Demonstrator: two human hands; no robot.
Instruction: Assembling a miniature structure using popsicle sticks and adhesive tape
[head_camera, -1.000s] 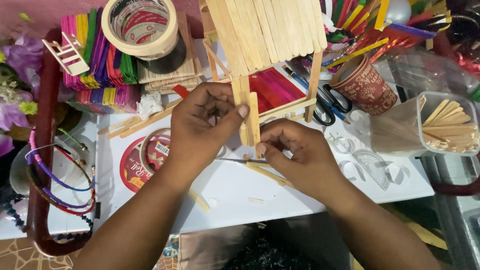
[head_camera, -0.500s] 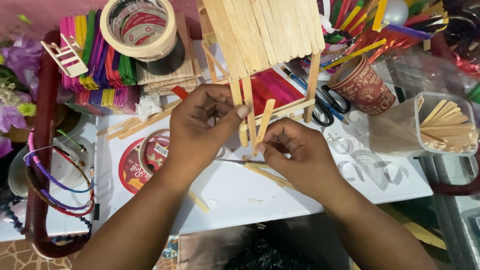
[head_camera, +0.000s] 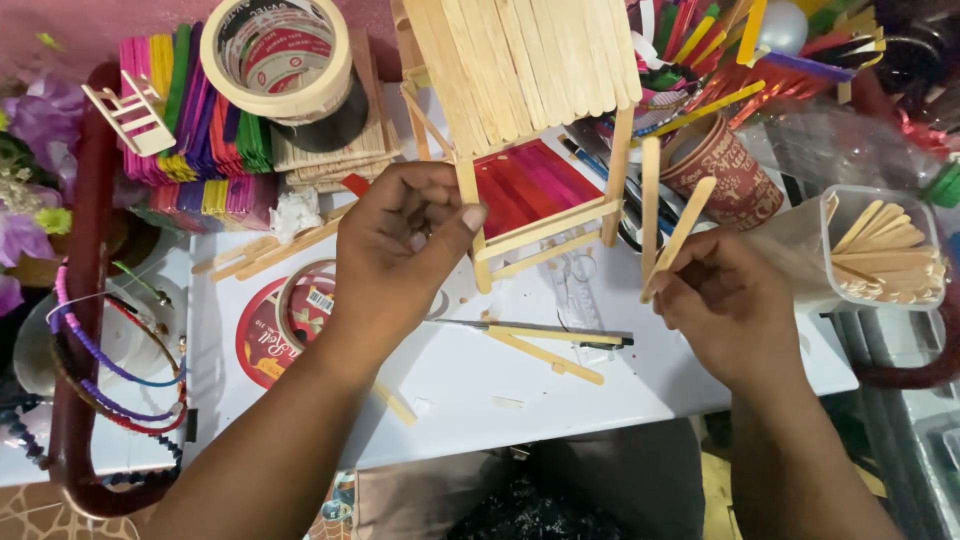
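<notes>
Nearest the camera, the two forearms reached up over the white table (head_camera: 450, 400), where loose plain wooden sticks (head_camera: 545, 352) and a thin dark-handled craft blade (head_camera: 560, 335) lay flat within easy reach, probably set down there so either hand could pick them up. The left hand (head_camera: 400, 260) was closed in a pinch on the front post of the small house built of pale wooden craft sticks (head_camera: 520, 110), thumb and fingers pressed round that upright — a grip that looked meant to steady the model while it stood on the table. The right hand (head_camera: 725, 300) was held well apart from the house, off to the right, its fingers shut round the lower ends of two plain wooden craft sticks (head_camera: 665, 215) that stood up and fanned slightly, so their free ends stayed clear. Just beyond that hand stood a red patterned paper cup (head_camera: 725, 175), and to the right a clear plastic tub of plain sticks (head_camera: 885, 250) — supplies kept close by. Farther back on the left, a wide roll of cream masking tape (head_camera: 275, 55) rested on stacks of coloured craft sticks (head_camera: 190, 130), beside a tiny white stick-built chair (head_camera: 130, 115). A dark red curved basket handle (head_camera: 85, 300) ran down the left edge.
</notes>
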